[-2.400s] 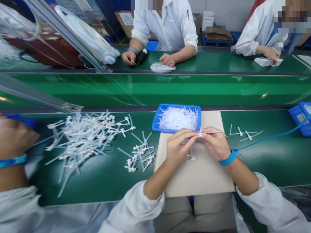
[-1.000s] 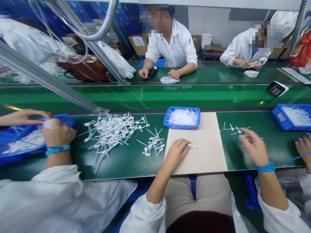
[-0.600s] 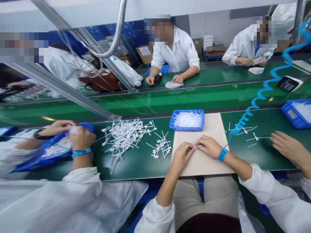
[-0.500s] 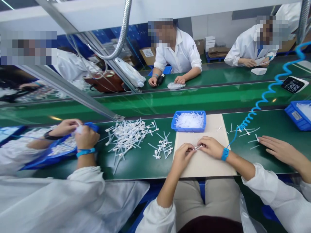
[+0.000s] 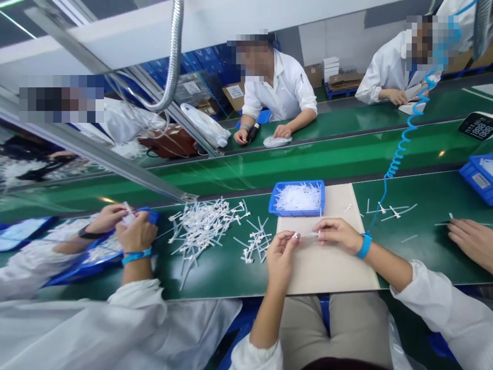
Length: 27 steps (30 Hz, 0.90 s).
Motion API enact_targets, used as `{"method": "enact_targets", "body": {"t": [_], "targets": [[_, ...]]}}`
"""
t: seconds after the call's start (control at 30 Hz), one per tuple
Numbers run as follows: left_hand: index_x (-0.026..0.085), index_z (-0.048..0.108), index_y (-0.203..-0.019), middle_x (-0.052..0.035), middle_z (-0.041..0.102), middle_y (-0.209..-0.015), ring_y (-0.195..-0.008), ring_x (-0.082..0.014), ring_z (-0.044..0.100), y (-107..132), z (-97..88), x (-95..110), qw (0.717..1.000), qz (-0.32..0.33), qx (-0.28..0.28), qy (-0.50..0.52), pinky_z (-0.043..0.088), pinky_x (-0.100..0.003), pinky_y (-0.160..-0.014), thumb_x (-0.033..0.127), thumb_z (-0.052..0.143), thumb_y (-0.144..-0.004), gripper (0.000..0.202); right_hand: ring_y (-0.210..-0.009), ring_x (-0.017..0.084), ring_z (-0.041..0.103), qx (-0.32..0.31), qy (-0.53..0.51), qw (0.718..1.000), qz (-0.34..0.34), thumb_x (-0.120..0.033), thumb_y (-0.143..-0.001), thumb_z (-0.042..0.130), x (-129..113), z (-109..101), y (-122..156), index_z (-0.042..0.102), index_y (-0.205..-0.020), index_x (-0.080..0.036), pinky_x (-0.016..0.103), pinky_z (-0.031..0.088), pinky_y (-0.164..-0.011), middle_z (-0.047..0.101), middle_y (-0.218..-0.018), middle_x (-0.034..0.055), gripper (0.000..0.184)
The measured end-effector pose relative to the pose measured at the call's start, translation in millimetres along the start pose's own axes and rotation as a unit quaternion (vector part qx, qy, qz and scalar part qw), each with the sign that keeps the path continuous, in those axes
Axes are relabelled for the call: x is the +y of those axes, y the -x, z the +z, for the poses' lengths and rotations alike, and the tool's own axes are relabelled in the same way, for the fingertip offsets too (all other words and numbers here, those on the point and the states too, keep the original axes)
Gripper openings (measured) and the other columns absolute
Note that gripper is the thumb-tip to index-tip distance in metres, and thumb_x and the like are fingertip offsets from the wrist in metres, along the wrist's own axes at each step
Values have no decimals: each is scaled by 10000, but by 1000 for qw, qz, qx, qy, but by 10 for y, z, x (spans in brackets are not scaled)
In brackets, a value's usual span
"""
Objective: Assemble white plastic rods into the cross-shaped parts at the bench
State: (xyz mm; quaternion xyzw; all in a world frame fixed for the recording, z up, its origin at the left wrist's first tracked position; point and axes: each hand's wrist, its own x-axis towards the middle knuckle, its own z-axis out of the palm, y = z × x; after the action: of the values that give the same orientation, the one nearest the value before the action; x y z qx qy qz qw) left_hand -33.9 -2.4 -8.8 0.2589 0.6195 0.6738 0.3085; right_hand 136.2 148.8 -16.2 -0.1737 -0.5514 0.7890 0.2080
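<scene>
Above a beige board (image 5: 327, 272), my left hand (image 5: 281, 253) pinches a small white plastic connector (image 5: 296, 235) between thumb and fingers. My right hand (image 5: 336, 234), a blue strap at its wrist, pinches a thin whitish tube end at its fingertips. Whether the two pieces are joined is too faint to tell. Just beyond my hands stands a blue bin (image 5: 296, 212) holding many short translucent tubes. Left of the board lies a small group of white connectors with tubes (image 5: 254, 244).
A larger heap of tubed connectors (image 5: 206, 226) lies farther left, beside a co-worker's hands (image 5: 134, 231). Another person's hand (image 5: 472, 241) rests on the green table at right, near a few loose pieces (image 5: 395, 211). A coiled blue cord (image 5: 400, 146) reaches my right wrist.
My hands have moved apart, the left one going left with the connector. The neighbouring hand at right has shifted farther right. The camera view has tilted slightly.
</scene>
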Motion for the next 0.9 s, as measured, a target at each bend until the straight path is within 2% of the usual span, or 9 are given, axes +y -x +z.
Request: {"method": "enact_targets", "body": {"t": [0.1,0.2,0.3,0.4,0.5,0.6,0.77,0.9], "targets": [[189,718,-1050,-51,801,-972,-844,-159,772,29,208,14,994,-34,18,105,625,-300,-857,416,901,-840,359,-765,150,669,29,-55,998,-9,-394,-737,971,-70,66,18,847,-928,-182,271,544,-689,766,-889,40,312],[182,719,-1050,-57,801,-1018,-894,-140,766,12,405,63,980,-72,13,187,622,-281,-893,399,921,-831,369,-780,153,679,45,-97,994,-13,-437,-766,957,-147,94,20,863,-939,-193,282,561,-715,785,-918,52,314],[176,728,-1065,-67,797,-1062,-913,-135,761,-32,544,112,975,-90,-12,201,618,-270,-888,414,899,-862,356,-728,144,666,62,-117,991,-15,-437,-741,974,-205,94,8,866,-1016,-220,301,581,-728,804,-926,44,366],[165,749,-1061,-63,788,-1027,-908,-138,752,-68,640,136,976,-91,-33,194,607,-261,-859,419,877,-886,334,-732,154,666,74,-107,991,-36,-441,-752,961,-236,86,-5,865,-1028,-227,314,585,-738,814,-953,52,363],[149,770,-1022,-63,780,-957,-856,-143,733,-93,705,135,979,-96,-50,171,581,-247,-792,424,878,-875,330,-833,181,699,97,-90,989,-70,-440,-752,955,-230,68,-18,868,-971,-232,308,581,-749,813,-1050,66,314],[147,787,-1019,-73,786,-972,-833,-150,717,-118,735,132,984,-94,-74,133,567,-258,-777,417,886,-852,333,-894,187,715,95,-79,989,-79,-426,-774,941,-194,37,-30,876,-1004,-248,314,581,-799,809,-1148,71,298],[167,784,-1006,-65,790,-929,-813,-179,719,-180,708,208,992,-68,-101,45,577,-307,-806,427,837,-881,293,-786,168,683,84,-59,993,-67,-447,-802,915,-168,-16,-48,878,-1060,-233,318,575,-759,826,-1053,71,338],[184,800,-933,-71,809,-959,-911,-220,737,-259,645,355,987,-3,-140,-73,583,-320,-856,394,811,-895,214,-701,166,664,120,-16,990,-68,-450,-807,901,-205,-69,-69,883,-1026,-227,320,567,-700,825,-931,56,313]]}}
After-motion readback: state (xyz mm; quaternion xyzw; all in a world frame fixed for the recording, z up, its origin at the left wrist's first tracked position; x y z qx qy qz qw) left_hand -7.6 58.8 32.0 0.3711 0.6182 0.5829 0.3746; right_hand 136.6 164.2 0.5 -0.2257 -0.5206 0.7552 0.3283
